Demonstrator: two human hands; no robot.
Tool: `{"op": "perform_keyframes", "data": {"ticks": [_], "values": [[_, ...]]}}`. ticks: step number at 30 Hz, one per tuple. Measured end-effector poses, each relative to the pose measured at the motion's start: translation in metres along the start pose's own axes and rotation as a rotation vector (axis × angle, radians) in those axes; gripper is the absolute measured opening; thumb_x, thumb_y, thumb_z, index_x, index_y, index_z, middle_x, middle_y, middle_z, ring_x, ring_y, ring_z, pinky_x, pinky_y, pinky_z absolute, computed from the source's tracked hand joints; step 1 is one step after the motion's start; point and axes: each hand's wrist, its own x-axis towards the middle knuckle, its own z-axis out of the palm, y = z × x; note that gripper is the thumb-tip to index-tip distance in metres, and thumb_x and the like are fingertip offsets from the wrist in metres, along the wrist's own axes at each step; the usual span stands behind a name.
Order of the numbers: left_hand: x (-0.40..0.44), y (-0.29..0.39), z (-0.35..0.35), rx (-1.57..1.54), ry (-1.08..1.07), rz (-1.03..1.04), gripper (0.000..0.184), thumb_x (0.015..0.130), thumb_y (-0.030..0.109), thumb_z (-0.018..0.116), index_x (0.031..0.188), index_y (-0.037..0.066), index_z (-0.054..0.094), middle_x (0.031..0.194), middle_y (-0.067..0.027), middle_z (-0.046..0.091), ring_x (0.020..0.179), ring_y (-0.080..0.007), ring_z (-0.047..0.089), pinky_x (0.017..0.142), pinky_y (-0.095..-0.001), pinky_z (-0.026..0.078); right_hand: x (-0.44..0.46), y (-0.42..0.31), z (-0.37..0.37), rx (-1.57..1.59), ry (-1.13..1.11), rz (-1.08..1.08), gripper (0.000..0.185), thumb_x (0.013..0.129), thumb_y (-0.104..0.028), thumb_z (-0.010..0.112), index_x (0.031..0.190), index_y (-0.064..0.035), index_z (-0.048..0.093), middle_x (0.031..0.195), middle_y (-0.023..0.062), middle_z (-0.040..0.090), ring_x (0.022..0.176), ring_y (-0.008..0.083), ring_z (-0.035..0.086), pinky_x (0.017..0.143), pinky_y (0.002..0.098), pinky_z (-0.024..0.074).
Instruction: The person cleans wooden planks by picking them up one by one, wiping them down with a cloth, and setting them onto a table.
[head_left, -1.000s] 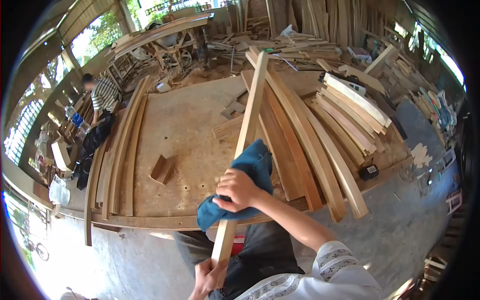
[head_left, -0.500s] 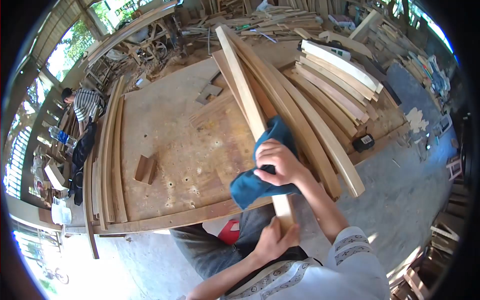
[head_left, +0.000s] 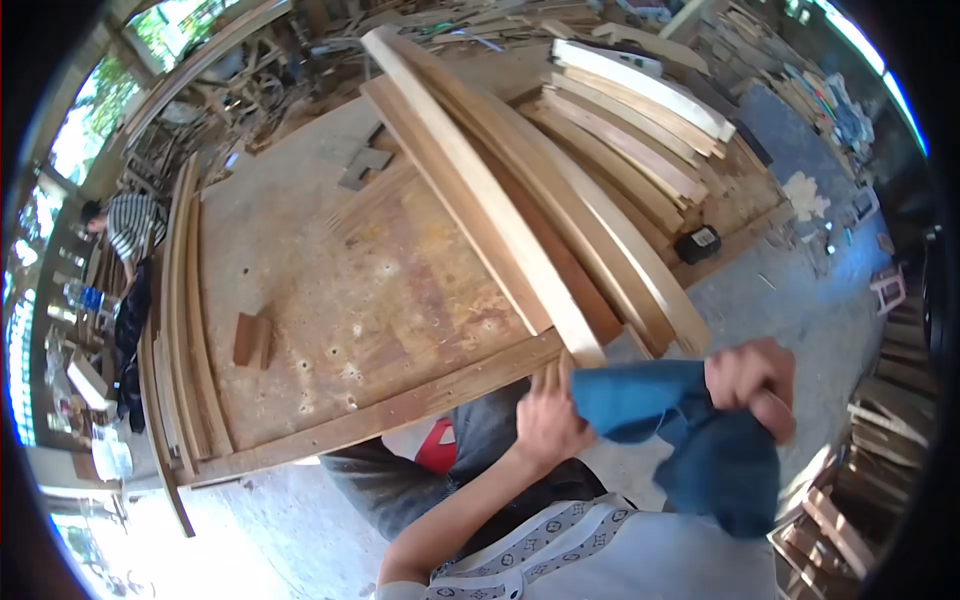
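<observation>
At the near edge of the counter (head_left: pixel 400 407), the right hand (head_left: pixel 755 385) has fingers closed on the blue cloth (head_left: pixel 640 393), which reaches the left hand (head_left: pixel 552 425). Left fingers bend near the end of the pale strip (head_left: pixel 500 205), slanting over the counter; their grip I cannot tell.

Daylight enters a cluttered woodworking shop around a broad, brown wooden worktable (head_left: pixel 290 215), its scuffed top pocked with small holes. Left of the worktable, a pale, barred window opening (head_left: pixel 22 360) glows white, while leafy green foliage (head_left: pixel 105 100) shows through an opening higher up. Past the table's far edge, loose brown heaps of scrap lumber (head_left: pixel 440 40) spread across the shop. A grey concrete floor (head_left: pixel 740 290) borders the worktable's near and right sides, bleached by glare below its near left corner.
</observation>
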Motion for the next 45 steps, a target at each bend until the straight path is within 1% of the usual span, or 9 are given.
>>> {"op": "perform_keyframes", "data": {"ticks": [1, 3, 11, 17, 25, 30, 34, 37, 45], "values": [[0.003, 0.001, -0.009, -0.077, 0.06, -0.004, 0.072, 0.077, 0.045, 0.074, 0.121, -0.009, 0.056, 0.12, -0.0242, 0.058, 0.112, -0.0435, 0.055, 0.088, -0.043, 0.053, 0.0, 0.006, 0.056, -0.287, 0.709, -0.039, 0.024, 0.069, -0.017, 0.075, 0.078, -0.0011, 0.06, 0.065, 0.0057, 0.056, 0.053, 0.0161, 0.051, 0.054, 0.0264, 0.0392], [0.006, -0.009, -0.007, -0.049, 0.081, 0.082, 0.07, 0.078, 0.047, 0.073, 0.119, -0.007, 0.056, 0.116, -0.0235, 0.057, 0.106, -0.041, 0.054, 0.091, -0.0456, 0.047, 0.001, -0.025, 0.019, -1.062, 0.06, 0.574, 0.045, 0.068, -0.034, 0.084, 0.098, -0.0066, 0.065, 0.07, 0.008, 0.062, 0.063, 0.0226, 0.062, 0.06, 0.0323, 0.0467], [0.019, 0.007, -0.017, 0.035, 0.156, 0.266, 0.095, 0.076, 0.045, 0.075, 0.144, -0.008, 0.036, 0.124, -0.0204, 0.049, 0.113, -0.0402, 0.044, 0.1, -0.0515, 0.035, -0.076, 0.028, 0.03, -1.67, 0.08, 0.924, 0.051, 0.066, -0.045, 0.077, 0.1, -0.0086, 0.07, 0.084, 0.0142, 0.07, 0.081, 0.0349, 0.068, 0.07, 0.0457, 0.0532], [0.013, -0.009, -0.011, -0.157, 0.164, 0.428, 0.083, 0.078, 0.032, 0.074, 0.145, -0.004, 0.039, 0.126, -0.0204, 0.054, 0.111, -0.0399, 0.049, 0.098, -0.0511, 0.039, -0.074, 0.028, 0.004, -1.749, 0.42, 0.629, 0.03, 0.068, -0.033, 0.076, 0.083, -0.0076, 0.069, 0.077, 0.0108, 0.068, 0.073, 0.0338, 0.067, 0.062, 0.0432, 0.0521], [-0.039, -0.037, -0.066, -0.252, 0.093, 0.289, 0.078, 0.07, 0.029, 0.082, 0.133, -0.004, 0.051, 0.128, -0.021, 0.054, 0.116, -0.0396, 0.05, 0.097, -0.0498, 0.043, -0.026, -0.004, 0.049, -1.246, -0.318, 0.714, 0.027, 0.082, -0.034, 0.074, 0.1, -0.0142, 0.072, 0.077, 0.0119, 0.07, 0.072, 0.0335, 0.069, 0.064, 0.0405, 0.0529], [-0.084, -0.063, -0.029, -1.025, -0.675, 0.016, 0.095, 0.057, 0.012, 0.087, 0.138, 0.007, 0.039, 0.129, -0.0065, 0.045, 0.124, -0.0215, 0.042, 0.105, -0.0405, 0.037, 0.007, 0.049, 0.117, -0.721, -0.36, 0.484, 0.027, 0.088, -0.028, 0.073, 0.105, -0.0065, 0.071, 0.094, 0.0107, 0.072, 0.079, 0.0239, 0.069, 0.072, 0.0325, 0.053], [-0.084, -0.067, -0.036, -1.307, 0.0, -0.069, 0.048, 0.075, -0.01, 0.065, 0.122, 0.001, 0.061, 0.112, -0.0083, 0.067, 0.1, -0.0188, 0.064, 0.087, -0.0346, 0.052, 0.064, 0.089, 0.072, -1.446, 0.118, 0.015, 0.065, 0.076, -0.051, 0.08, 0.119, -0.0067, 0.06, 0.109, 0.0139, 0.064, 0.111, 0.0329, 0.058, 0.094, 0.0433, 0.0479], [-0.096, -0.071, -0.058, -1.285, -0.088, -0.15, 0.042, 0.078, -0.011, 0.067, 0.119, -0.002, 0.06, 0.109, -0.0097, 0.068, 0.099, -0.0182, 0.064, 0.087, -0.0333, 0.052, 0.096, 0.138, 0.023, -1.936, 0.015, 0.516, 0.121, 0.059, -0.067, 0.08, 0.152, -0.0102, 0.028, 0.158, 0.0301, 0.015, 0.147, 0.0478, 0.014, 0.113, 0.0677, 0.0226], [-0.162, -0.139, -0.031, -1.417, 0.452, -0.415, 0.063, 0.067, -0.006, 0.075, 0.128, -0.001, 0.056, 0.12, -0.014, 0.063, 0.112, -0.0241, 0.06, 0.099, -0.0375, 0.046, 0.119, 0.163, -0.027, -1.708, -0.046, 0.661, 0.106, 0.057, -0.049, 0.083, 0.146, -0.0111, 0.039, 0.134, 0.0259, 0.049, 0.13, 0.0427, 0.045, 0.101, 0.0577, 0.043]]}}
